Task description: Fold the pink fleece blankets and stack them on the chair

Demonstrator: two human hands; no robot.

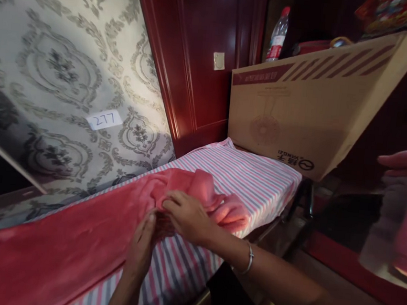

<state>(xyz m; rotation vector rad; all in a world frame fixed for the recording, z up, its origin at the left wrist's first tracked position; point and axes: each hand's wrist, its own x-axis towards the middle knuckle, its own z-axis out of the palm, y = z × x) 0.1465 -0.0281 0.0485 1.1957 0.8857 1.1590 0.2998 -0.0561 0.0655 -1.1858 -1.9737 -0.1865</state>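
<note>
Right forearm, wearing a metal bangle, enters from the lower right. Right-hand grip is closed over a bunched fold of the red plush blanket at frame center. Left-hand grip is half open below it, fingertips at the fold; hold cannot be confirmed. The blanket lies along the striped cover, beside the patterned wall.

Caution: plush may slip from a partial hold. Hard pulling may drag the striped cover out of place. The tilted cardboard box at the upper right may fall if struck. Another person's hand, at the right edge, could interfere.
</note>
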